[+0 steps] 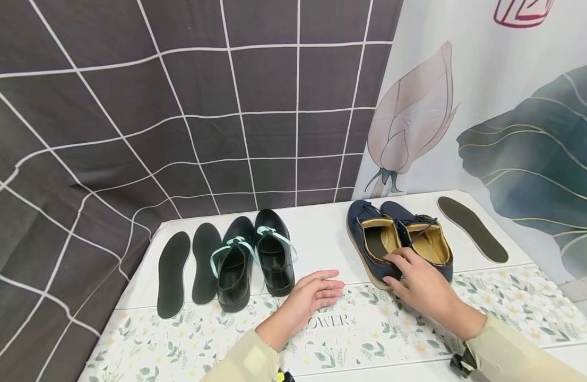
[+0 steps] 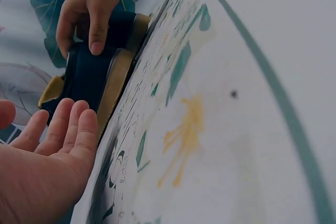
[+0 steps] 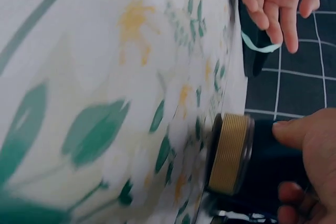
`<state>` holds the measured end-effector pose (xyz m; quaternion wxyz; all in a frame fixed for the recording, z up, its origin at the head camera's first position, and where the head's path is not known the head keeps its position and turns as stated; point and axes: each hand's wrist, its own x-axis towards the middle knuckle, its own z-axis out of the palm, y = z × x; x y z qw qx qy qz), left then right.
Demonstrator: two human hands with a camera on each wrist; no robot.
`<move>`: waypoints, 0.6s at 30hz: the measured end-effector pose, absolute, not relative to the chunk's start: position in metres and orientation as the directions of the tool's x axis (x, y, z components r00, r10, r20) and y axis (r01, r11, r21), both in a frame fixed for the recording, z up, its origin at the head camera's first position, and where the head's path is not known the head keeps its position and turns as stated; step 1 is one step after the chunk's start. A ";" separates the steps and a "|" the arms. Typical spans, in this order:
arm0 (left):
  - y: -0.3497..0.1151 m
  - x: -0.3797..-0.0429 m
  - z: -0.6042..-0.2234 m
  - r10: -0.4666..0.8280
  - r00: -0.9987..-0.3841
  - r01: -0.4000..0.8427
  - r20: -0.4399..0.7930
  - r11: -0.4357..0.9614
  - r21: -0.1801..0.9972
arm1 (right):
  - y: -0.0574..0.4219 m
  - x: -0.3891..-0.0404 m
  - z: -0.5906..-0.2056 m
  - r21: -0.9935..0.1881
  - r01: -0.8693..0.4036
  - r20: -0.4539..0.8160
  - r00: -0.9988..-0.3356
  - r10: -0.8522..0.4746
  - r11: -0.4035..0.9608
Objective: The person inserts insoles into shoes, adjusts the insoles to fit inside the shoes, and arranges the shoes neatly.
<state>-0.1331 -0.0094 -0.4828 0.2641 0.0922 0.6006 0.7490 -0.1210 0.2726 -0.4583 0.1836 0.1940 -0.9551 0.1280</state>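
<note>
My right hand grips the heel of a navy lace-up shoe, thumb on the outside of the heel and fingers over the rim. This shoe has a tan lining and a dark insole inside it. Its mate, a second navy shoe, stands beside it, partly covered by my right hand. In the left wrist view, the thumb presses on the back of the navy shoe, above its tan sole. My left hand holds nothing; its fingers are extended between the two pairs of shoes, near the black ones.
Two black shoes with mint laces stand at the left, with two dark insoles beside them. Another dark insole lies right of the navy pair. A floral strip runs along the front of the white table, and a dark grid curtain hangs behind.
</note>
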 end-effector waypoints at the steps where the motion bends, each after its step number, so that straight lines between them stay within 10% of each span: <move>1: -0.010 -0.133 -0.483 0.505 -0.844 -0.287 -0.183 -0.136 0.948 | 0.275 -0.121 -0.458 -0.170 -0.425 0.412 -0.850 -0.327 0.889; 18: -0.016 -0.131 -0.483 0.491 -0.847 -0.288 -0.203 -0.104 0.952 | 0.318 -0.115 -0.435 -0.027 -0.273 0.392 -0.888 -0.241 0.962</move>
